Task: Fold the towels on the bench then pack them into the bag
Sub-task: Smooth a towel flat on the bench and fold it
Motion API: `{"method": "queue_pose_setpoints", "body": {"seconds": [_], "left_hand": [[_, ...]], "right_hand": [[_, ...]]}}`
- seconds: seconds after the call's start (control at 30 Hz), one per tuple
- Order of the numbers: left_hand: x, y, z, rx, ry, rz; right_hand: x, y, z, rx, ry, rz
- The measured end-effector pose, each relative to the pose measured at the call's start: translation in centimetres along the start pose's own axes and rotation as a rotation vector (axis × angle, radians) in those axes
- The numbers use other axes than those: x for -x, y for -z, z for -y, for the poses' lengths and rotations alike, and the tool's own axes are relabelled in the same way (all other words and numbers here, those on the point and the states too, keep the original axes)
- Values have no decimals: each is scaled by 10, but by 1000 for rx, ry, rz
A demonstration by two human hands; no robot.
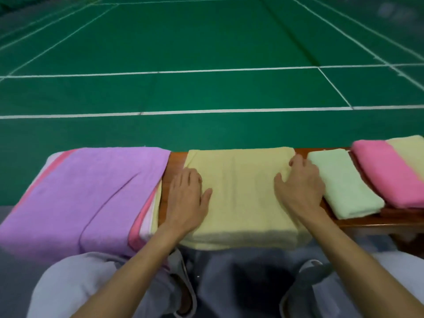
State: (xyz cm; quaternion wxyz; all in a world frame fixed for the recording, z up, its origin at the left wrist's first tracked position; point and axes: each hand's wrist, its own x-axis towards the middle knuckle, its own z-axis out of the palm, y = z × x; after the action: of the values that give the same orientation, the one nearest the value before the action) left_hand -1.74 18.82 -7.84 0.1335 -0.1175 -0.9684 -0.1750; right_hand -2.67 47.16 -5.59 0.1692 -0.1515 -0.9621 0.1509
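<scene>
Mid-fold on the yellow towel (241,203), spread flat at the centre of the worktop (371,222). Left grip (187,198) open, fingers straight, pressing down the towel's left edge. Right grip (300,184) curled onto the far right corner, apparently pinching cloth. Next, probably: lift that side, carry it over leftward, smooth. Unfolded purple pile (80,191) on the left; folded green towel (344,184) and pink towel (385,173) on the right. No bag in view.
</scene>
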Motion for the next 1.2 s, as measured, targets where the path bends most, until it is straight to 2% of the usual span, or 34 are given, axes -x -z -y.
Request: {"method": "queue_pose_setpoints", "body": {"seconds": [0.07,0.13,0.2,0.27,0.37,0.43,0.53,0.57,0.7,0.83,0.93,1.03,1.1,1.2], "left_hand": [[0,-1,-7,-82,41,170],[-1,-4,-10,-107,56,285],[-1,-3,-14,-111,84,304],[-1,-2,-14,-84,133,281],[-3,5,-10,-11,158,104],[-8,10,-6,74,222,-45],[-15,18,-3,116,503,-13],[-17,21,-2,112,558,23],[-23,25,-1,235,591,103],[-29,37,4,557,694,164],[-33,57,11,903,756,205],[-32,73,22,1103,720,124],[-30,82,29,1189,657,146],[-28,96,33,1171,560,272]], "right_hand": [[0,-5,4,96,150,78],[3,-16,6,144,336,283],[6,-23,0,165,430,428],[2,-20,-9,142,433,480],[0,-9,-19,41,356,444],[5,0,-21,-21,231,276],[11,12,-16,-17,11,66],[10,15,-14,-2,-32,73],[0,23,-10,-73,-175,243],[-10,23,-10,-127,-170,384],[-19,34,-15,-396,-216,438],[-26,56,-28,-809,-304,459],[-25,72,-34,-1046,-231,497],[-23,95,-33,-1073,-111,572]]}}
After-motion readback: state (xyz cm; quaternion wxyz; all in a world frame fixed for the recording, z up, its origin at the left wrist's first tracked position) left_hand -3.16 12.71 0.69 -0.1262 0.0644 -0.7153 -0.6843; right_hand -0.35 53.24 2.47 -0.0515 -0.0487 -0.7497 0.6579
